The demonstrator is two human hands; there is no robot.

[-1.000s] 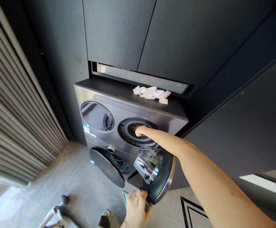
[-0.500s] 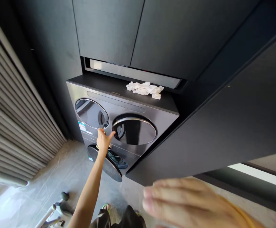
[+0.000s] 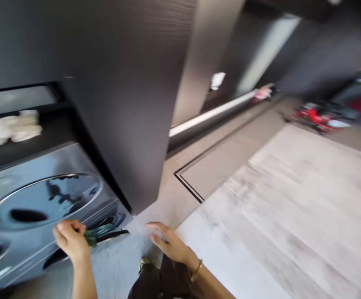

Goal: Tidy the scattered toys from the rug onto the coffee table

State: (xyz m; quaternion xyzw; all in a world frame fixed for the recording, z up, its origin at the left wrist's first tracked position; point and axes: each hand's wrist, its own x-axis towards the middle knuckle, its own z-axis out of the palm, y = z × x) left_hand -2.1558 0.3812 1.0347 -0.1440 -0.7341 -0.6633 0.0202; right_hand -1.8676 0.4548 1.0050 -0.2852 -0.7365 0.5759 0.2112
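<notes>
My left hand [image 3: 71,241] is in front of the washing machine [image 3: 74,158], fingers curled in, and nothing shows in it. Just above it is a round machine door [image 3: 46,201] with a glossy, reflective face. Beside my fingers, teal-green cloth [image 3: 104,229] shows at the lower opening, partly hidden by the hand; a lower door [image 3: 113,236] stands out from there. Over the floor, my right hand [image 3: 168,244] is open and empty, fingers spread, with a yellow bracelet [image 3: 196,270] at the wrist. Crumpled white cloth [image 3: 10,128] lies on the machine's top.
A dark cabinet panel [image 3: 121,104] rises right of the machine. Pale floor [image 3: 276,207] stretches off to the right, with a dark inlaid line [image 3: 189,189]. Blurred red objects [image 3: 317,118] stand far right. My dark-clothed legs [image 3: 155,278] are at the bottom.
The view has swung right, so the machine now sits at the left. My left hand has gone from thumb spread to curled fingers. My right hand has drawn lower and farther from the camera.
</notes>
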